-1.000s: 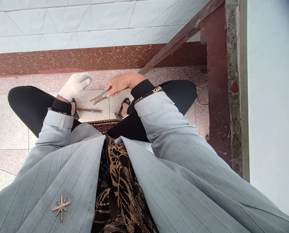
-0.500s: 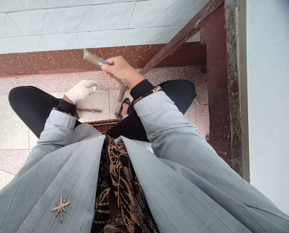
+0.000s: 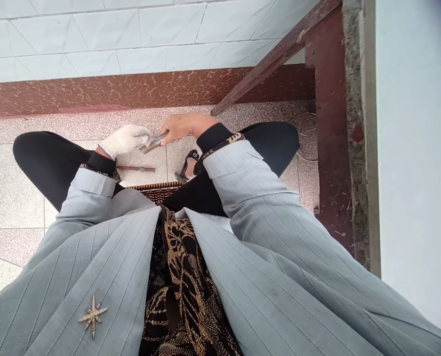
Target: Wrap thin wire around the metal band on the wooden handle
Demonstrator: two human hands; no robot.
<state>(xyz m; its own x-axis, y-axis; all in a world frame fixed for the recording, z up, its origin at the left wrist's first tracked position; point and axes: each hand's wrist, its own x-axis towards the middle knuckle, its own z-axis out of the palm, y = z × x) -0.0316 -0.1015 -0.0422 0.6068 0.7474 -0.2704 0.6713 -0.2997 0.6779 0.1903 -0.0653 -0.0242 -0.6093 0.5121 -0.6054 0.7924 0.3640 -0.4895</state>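
Note:
My right hand (image 3: pixel 181 127), bare, is closed round a brown wooden stick (image 3: pixel 152 146) with grey wire (image 3: pixel 159 140) wound about it. The stick's free end slants down to the left, by the fingertips of my left hand (image 3: pixel 126 140). In a white knitted glove, that left hand has its fingers curled together; whatever they grip, if anything, is hidden. Whether glove and stick touch, I cannot tell. Below the glove, a thin reddish-brown rod (image 3: pixel 135 169) with a wire-like band lies over the floor tiles.
Between my black-trousered legs shows a woven wicker edge (image 3: pixel 157 187). A dark shoe (image 3: pixel 189 165) is on the tiled floor (image 3: pixel 16 188). A tiled wall (image 3: pixel 105 29) stands ahead, and a slanting dark-red wooden bar (image 3: pixel 265 64) meets a post (image 3: pixel 333 123) at right. A thin cable (image 3: pixel 305 158) lies near it.
My right hand has turned and lowered the stick, so its wired end swung from up by the wall down to the left glove. The left hand has moved only slightly.

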